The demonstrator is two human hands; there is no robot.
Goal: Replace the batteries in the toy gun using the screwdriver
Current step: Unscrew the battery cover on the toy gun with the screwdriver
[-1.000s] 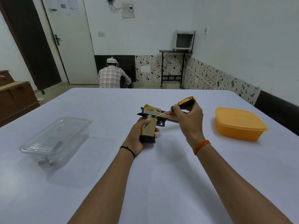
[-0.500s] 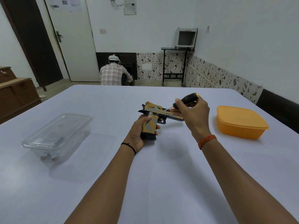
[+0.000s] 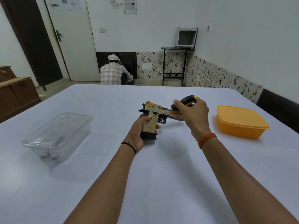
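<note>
A yellow-and-black toy gun (image 3: 151, 116) is held over the middle of the table, its barrel pointing right. My left hand (image 3: 138, 132) grips its handle from below. My right hand (image 3: 193, 114) is closed on a black-and-yellow screwdriver (image 3: 186, 101). The thin metal shaft runs down and left, and its tip rests on the gun's side at the top of the grip. Two batteries (image 3: 49, 156) lie in a clear plastic container (image 3: 56, 136) on the left.
An orange lidded box (image 3: 241, 122) stands on the table to the right. The table (image 3: 145, 183) has a white cloth. Beyond the far edge a person in a checked shirt sits facing away. A wooden cabinet is at the far left.
The view has tilted slightly, so the hands and gun sit a little lower in the picture. The screwdriver tip stays on the gun; the right hand has shifted slightly on the handle.
</note>
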